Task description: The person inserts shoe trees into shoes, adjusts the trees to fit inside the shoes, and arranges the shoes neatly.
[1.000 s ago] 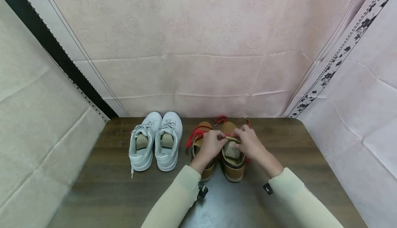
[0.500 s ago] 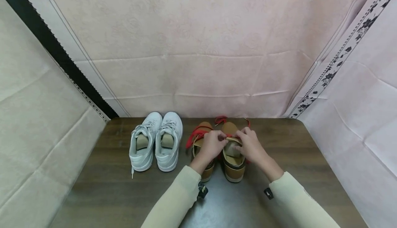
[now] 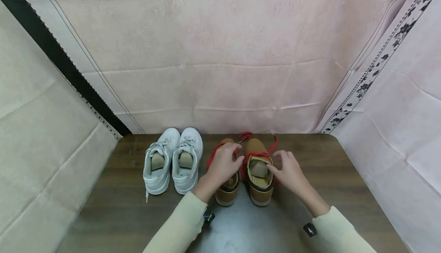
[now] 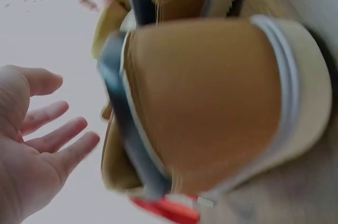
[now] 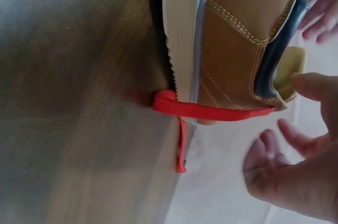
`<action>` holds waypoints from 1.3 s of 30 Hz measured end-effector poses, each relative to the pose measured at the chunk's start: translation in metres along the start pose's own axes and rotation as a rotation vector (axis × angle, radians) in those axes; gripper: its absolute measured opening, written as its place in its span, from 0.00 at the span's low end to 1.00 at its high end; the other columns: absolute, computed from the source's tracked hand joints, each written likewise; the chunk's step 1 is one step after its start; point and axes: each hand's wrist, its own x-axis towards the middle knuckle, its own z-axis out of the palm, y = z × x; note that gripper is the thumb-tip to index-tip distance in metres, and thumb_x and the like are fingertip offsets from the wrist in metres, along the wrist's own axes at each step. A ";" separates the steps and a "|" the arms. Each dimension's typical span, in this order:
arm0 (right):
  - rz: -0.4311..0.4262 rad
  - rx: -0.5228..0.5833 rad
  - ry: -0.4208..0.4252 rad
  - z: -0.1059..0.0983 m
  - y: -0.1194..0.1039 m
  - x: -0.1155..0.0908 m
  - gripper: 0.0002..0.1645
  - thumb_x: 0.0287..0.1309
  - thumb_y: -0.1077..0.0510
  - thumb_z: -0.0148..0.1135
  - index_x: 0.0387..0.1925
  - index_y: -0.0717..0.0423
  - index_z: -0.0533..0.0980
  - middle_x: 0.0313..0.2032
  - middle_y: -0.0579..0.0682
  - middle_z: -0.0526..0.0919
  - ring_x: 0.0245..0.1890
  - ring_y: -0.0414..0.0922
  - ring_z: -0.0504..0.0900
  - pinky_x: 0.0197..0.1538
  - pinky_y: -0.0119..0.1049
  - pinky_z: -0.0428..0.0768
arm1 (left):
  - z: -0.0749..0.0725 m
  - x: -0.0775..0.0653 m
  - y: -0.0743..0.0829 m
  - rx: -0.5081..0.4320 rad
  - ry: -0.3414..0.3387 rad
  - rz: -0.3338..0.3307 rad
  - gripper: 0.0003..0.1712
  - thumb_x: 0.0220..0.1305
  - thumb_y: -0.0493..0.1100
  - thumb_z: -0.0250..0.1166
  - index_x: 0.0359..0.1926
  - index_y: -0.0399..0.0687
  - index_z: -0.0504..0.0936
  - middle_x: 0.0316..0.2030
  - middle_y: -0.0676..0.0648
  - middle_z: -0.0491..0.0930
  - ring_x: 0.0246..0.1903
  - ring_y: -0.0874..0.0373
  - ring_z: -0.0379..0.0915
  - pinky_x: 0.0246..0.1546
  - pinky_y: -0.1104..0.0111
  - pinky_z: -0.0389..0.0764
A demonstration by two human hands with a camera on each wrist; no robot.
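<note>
Two brown shoes with red laces stand side by side on the wooden table. My left hand is over the left brown shoe and hides most of its laces in the head view. In the left wrist view its fingers are spread and hold nothing. Beside the opening of the right brown shoe is my right hand, fingers loosely bent, holding nothing. Its thumb is close to the collar; contact cannot be told. A red lace crosses above that shoe's tongue, with loose ends beyond the toe.
A pair of white sneakers stands left of the brown shoes, one lace end trailing on the wooden table. Pale cloth hangs behind the back edge and along both sides.
Both hands have let go of the right brown shoe's tongue area and moved apart. The left has shifted left over the other brown shoe, the right slightly right. The camera view tilted a little.
</note>
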 end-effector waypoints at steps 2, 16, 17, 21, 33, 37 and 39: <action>0.033 0.018 -0.058 -0.001 0.003 -0.004 0.30 0.67 0.48 0.68 0.59 0.64 0.71 0.55 0.64 0.75 0.53 0.57 0.79 0.55 0.56 0.80 | -0.008 -0.006 -0.006 0.031 0.026 0.016 0.20 0.65 0.44 0.72 0.56 0.46 0.83 0.54 0.45 0.83 0.51 0.51 0.80 0.54 0.58 0.83; 0.037 0.157 -0.193 0.008 0.010 -0.014 0.27 0.69 0.58 0.63 0.63 0.64 0.68 0.53 0.62 0.83 0.50 0.53 0.85 0.44 0.43 0.85 | -0.021 -0.040 -0.041 0.018 -0.025 -0.248 0.30 0.64 0.39 0.69 0.65 0.34 0.74 0.52 0.33 0.83 0.53 0.41 0.81 0.53 0.49 0.82; 0.040 0.174 -0.198 0.009 0.009 -0.014 0.27 0.69 0.58 0.63 0.64 0.63 0.68 0.54 0.62 0.83 0.50 0.53 0.84 0.43 0.41 0.85 | -0.020 -0.041 -0.044 0.015 -0.042 -0.260 0.29 0.64 0.39 0.69 0.64 0.34 0.74 0.52 0.33 0.83 0.53 0.41 0.82 0.53 0.49 0.82; 0.050 0.229 -0.208 0.014 0.004 -0.016 0.28 0.71 0.57 0.63 0.66 0.62 0.68 0.58 0.64 0.81 0.53 0.55 0.84 0.41 0.38 0.86 | -0.016 -0.045 -0.052 -0.010 -0.076 -0.280 0.25 0.63 0.37 0.68 0.61 0.35 0.78 0.48 0.36 0.86 0.50 0.41 0.83 0.51 0.49 0.82; 0.092 0.317 -0.181 0.034 -0.005 -0.010 0.29 0.71 0.57 0.64 0.69 0.60 0.68 0.58 0.64 0.81 0.55 0.55 0.84 0.40 0.39 0.87 | -0.013 -0.044 -0.056 -0.053 -0.068 -0.299 0.24 0.63 0.34 0.66 0.61 0.34 0.79 0.48 0.33 0.86 0.48 0.42 0.82 0.49 0.49 0.82; 0.106 0.342 -0.160 0.039 -0.006 -0.003 0.30 0.70 0.57 0.65 0.69 0.59 0.69 0.57 0.63 0.82 0.51 0.53 0.85 0.38 0.38 0.87 | -0.014 -0.038 -0.055 -0.035 -0.068 -0.313 0.23 0.64 0.32 0.64 0.60 0.31 0.78 0.48 0.32 0.85 0.46 0.43 0.83 0.45 0.50 0.83; 0.103 0.341 -0.153 0.041 -0.007 0.002 0.30 0.70 0.57 0.65 0.69 0.58 0.69 0.57 0.62 0.82 0.49 0.52 0.86 0.37 0.38 0.87 | -0.014 -0.034 -0.055 -0.003 -0.069 -0.319 0.21 0.62 0.30 0.63 0.57 0.30 0.79 0.44 0.32 0.86 0.42 0.44 0.83 0.40 0.52 0.83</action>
